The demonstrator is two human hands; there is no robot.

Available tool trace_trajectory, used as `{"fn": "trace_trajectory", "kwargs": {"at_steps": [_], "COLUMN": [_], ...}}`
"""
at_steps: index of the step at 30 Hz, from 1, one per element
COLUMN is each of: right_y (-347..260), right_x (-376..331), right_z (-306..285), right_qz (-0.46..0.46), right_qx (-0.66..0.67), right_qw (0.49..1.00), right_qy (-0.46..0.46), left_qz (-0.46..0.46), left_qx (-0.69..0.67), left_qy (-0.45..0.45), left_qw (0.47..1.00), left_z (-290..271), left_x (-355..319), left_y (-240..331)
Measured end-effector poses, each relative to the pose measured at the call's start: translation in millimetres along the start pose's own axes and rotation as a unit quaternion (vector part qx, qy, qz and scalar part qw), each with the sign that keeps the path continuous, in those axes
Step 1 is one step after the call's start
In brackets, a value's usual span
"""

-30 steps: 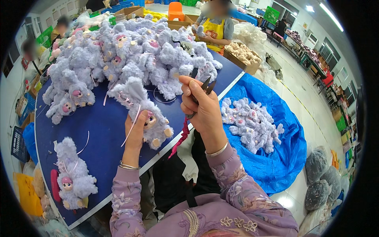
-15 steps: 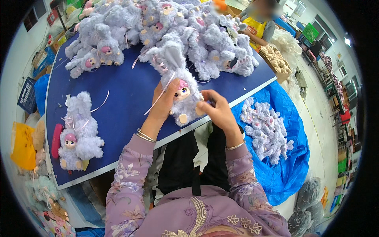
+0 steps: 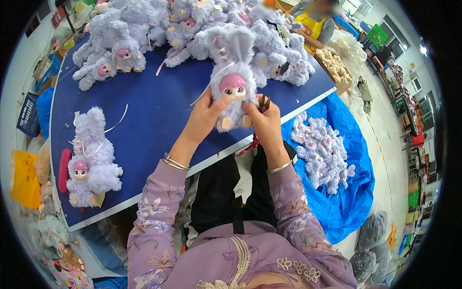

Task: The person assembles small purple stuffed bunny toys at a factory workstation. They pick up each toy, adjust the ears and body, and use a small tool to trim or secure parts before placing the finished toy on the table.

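Between my two hands a pale lilac plush bunny doll point(image 3: 235, 108) is held upright above the table's near edge, its vinyl face with pink hair turned toward me and its long ears up. My left hand point(image 3: 208, 111) is closed round its side, thumb below the face. My right hand point(image 3: 267, 124) grips the other side near a small paw. Dark pointed thread snips point(image 3: 263, 102) stick out of that hand, and a red wrapped piece hangs below it. A thin pink ribbon crosses the doll above its face.
A heap of similar plush dolls point(image 3: 139, 29) covers the far side of the blue table point(image 3: 159, 108). Another doll point(image 3: 96, 159) lies at left beside a pink case point(image 3: 64, 170). More plush pieces point(image 3: 322, 154) fill a blue sack point(image 3: 358, 192) at right. A person point(image 3: 315, 24) sits beyond.
The doll has been raised and turned face-on to me, moving slightly right. My right hand has come in against its side, and the snips now show in it.
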State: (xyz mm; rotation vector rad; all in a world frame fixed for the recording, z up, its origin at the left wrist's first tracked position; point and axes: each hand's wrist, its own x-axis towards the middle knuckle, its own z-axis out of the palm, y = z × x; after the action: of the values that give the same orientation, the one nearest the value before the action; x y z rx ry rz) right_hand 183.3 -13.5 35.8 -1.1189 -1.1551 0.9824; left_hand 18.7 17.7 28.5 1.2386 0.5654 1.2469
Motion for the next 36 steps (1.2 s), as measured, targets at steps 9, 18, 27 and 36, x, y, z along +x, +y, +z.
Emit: {"fn": "trace_trajectory", "kwargs": {"at_steps": [9,18,27,36], "right_y": [-9,-1,-75,54], "right_x": [3,1,14,105], "right_z": [-7,-14,-99,-64], "right_qz": [0.018,0.035,-0.224,-0.128], "right_qx": [0.002,0.086,0.375,-0.39], "right_qw": [1.0,0.996,0.9,0.909], "right_qy": [0.009,-0.009,0.021,0.078], "left_qz": [-0.033,-0.02,0.0,-0.031], "left_qx": [0.143,0.005,-0.09,-0.056], "left_qy": [0.088,0.023,0.072,0.058], "left_qw": [0.985,1.0,0.993,0.996], "left_z": [1,0,-13,-12], "left_x": [-1,-7,1,4], "left_y": [-2,1,-5,-12]}}
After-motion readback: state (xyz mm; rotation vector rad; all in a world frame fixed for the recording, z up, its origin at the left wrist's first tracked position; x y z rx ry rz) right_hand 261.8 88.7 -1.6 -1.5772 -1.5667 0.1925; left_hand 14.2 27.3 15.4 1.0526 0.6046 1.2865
